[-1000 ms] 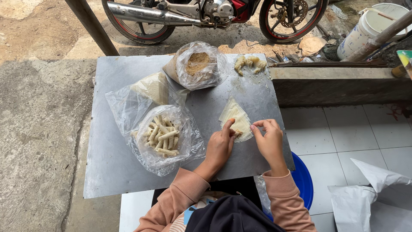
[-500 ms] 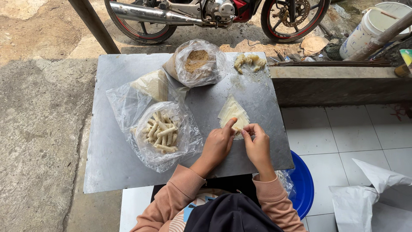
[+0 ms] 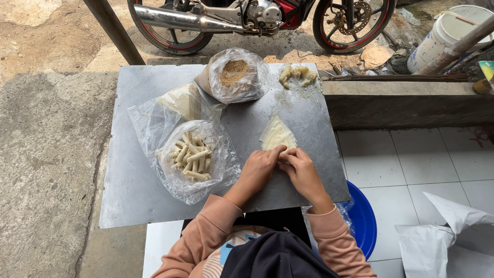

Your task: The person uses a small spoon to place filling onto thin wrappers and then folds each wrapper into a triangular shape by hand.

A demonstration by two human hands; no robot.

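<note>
On the grey metal tabletop (image 3: 134, 195) lies a pale triangular pastry wrapper (image 3: 278, 135). My left hand (image 3: 261, 169) and my right hand (image 3: 299, 169) meet at its near edge, fingertips pinching and rolling that edge. To the left a clear plastic bag holds several rolled pastry sticks (image 3: 191, 157). Behind it is another bag with a stack of pale wrappers (image 3: 181, 100). A bag of brown crumbly filling (image 3: 235, 73) stands at the far middle, and a small heap of pale dough pieces (image 3: 297, 74) lies at the far right corner.
A motorcycle (image 3: 257, 15) is parked beyond the table. A white bucket (image 3: 442, 36) stands at the far right behind a concrete ledge (image 3: 406, 100). A blue basin (image 3: 363, 221) sits under the table's right corner, with white plastic (image 3: 447, 231) on the tiled floor.
My right hand has come in from the right to join the left at the wrapper's near edge. The wrapper lies flatter, its near part folded under my fingers.
</note>
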